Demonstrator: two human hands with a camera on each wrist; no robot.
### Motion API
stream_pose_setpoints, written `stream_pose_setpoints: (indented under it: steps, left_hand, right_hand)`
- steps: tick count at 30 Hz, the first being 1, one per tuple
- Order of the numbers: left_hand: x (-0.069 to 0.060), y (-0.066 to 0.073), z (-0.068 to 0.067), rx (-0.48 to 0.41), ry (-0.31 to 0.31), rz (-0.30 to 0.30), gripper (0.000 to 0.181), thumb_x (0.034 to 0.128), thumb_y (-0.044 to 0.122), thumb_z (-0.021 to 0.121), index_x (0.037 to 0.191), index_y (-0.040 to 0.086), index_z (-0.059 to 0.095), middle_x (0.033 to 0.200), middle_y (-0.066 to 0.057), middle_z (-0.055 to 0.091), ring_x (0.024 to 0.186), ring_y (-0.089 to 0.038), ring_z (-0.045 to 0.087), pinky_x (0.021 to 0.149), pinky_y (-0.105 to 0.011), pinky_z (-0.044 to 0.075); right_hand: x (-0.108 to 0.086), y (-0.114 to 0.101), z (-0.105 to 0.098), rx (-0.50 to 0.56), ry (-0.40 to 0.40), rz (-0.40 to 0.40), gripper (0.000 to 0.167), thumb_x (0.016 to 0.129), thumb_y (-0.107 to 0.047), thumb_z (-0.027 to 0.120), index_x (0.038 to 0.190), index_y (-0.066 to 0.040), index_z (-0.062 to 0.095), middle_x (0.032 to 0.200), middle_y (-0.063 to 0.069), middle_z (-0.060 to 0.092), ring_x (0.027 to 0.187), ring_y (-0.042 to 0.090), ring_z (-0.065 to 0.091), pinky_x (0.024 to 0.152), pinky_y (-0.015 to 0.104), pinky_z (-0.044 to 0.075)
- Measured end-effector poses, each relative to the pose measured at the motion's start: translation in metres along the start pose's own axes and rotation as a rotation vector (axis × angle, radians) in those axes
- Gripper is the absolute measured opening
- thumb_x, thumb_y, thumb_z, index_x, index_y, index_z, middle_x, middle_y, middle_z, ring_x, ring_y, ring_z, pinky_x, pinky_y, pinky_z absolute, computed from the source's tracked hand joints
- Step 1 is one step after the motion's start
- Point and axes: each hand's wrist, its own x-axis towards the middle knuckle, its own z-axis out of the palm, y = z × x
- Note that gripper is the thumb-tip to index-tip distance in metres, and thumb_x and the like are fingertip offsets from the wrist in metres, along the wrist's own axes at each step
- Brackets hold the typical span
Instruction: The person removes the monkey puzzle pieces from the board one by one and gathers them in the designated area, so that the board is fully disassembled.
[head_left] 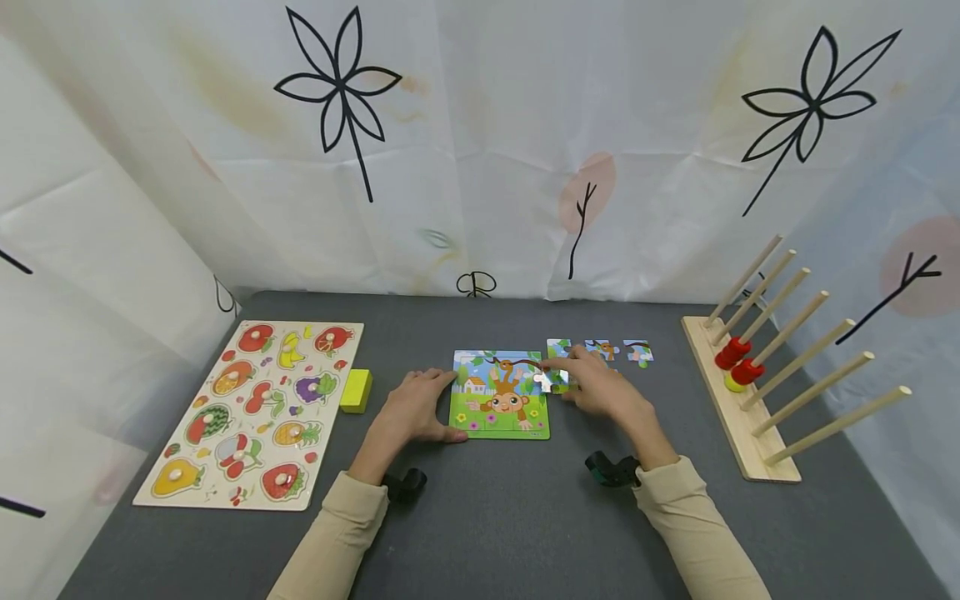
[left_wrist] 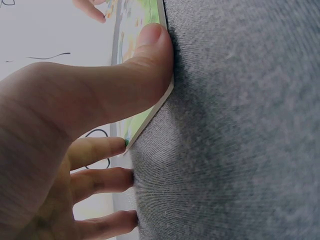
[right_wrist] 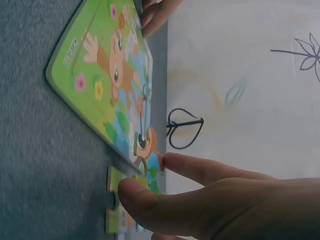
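Observation:
The puzzle board [head_left: 498, 423], showing a monkey on green ground, lies flat in the middle. My left hand [head_left: 415, 407] rests at its left side, thumb touching the near-left corner and fingers fairly straight; the left wrist view shows the thumb against the board's edge [left_wrist: 152, 111]. At the board's far-right corner, my right hand [head_left: 600, 385] pinches a puzzle piece [right_wrist: 150, 147] between thumb and index finger. This piece is tilted over the board's edge, and whether it touches the board is unclear. Under and beside the right hand lie other loose pieces [head_left: 557, 347], partly hidden.
A fruit picture board [head_left: 217, 454] lies at the left, with a yellow block [head_left: 356, 392] against its right side. More puzzle pieces [head_left: 639, 352] lie beyond the right hand. At the right stands a wooden peg rack [head_left: 750, 446] with red and yellow beads [head_left: 742, 375].

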Motion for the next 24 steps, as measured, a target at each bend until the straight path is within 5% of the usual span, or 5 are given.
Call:
stream_pose_setpoints:
  steps: [4, 8, 16, 24]
  left_hand:
    - [0.000, 0.000, 0.000, -0.001, 0.002, 0.004, 0.100, 0.0722, 0.056, 0.088, 0.153, 0.012, 0.048, 0.153, -0.014, 0.052, 0.140, -0.042, 0.047, 0.105, -0.063, 0.049]
    - [-0.001, 0.001, 0.000, 0.003, 0.003, 0.004, 0.100, 0.0721, 0.055, 0.088, 0.153, 0.012, 0.048, 0.152, -0.015, 0.052, 0.140, -0.042, 0.047, 0.104, -0.063, 0.049]
    - [-0.001, 0.001, 0.000, 0.004, 0.000, 0.005, 0.100, 0.0727, 0.056, 0.088, 0.153, 0.012, 0.047, 0.152, -0.015, 0.052, 0.140, -0.042, 0.047, 0.104, -0.063, 0.049]
    - [-0.001, 0.001, 0.001, 0.010, 0.000, 0.002, 0.101, 0.0724, 0.056, 0.088, 0.153, 0.011, 0.047, 0.152, -0.015, 0.052, 0.140, -0.042, 0.048, 0.104, -0.063, 0.049]
  right_hand:
    - [-0.004, 0.011, -0.005, -0.019, 0.030, -0.032, 0.051, 0.088, -0.003, 0.077, 0.136, -0.013, 0.065, 0.107, 0.017, 0.057, 0.087, 0.025, 0.049, 0.073, 0.039, 0.044]
    - [-0.010, 0.023, -0.009, -0.024, 0.026, -0.012, 0.053, 0.088, -0.002, 0.076, 0.139, -0.011, 0.063, 0.113, 0.020, 0.057, 0.097, 0.031, 0.053, 0.084, 0.049, 0.047]
    - [-0.025, 0.052, -0.019, -0.038, 0.029, 0.048, 0.052, 0.090, -0.005, 0.076, 0.140, -0.008, 0.062, 0.109, 0.021, 0.056, 0.088, 0.029, 0.050, 0.075, 0.045, 0.045]
    - [-0.044, 0.080, -0.024, -0.029, 0.026, 0.103, 0.048, 0.090, -0.002, 0.073, 0.138, -0.006, 0.062, 0.115, 0.027, 0.055, 0.095, 0.038, 0.052, 0.079, 0.052, 0.046]
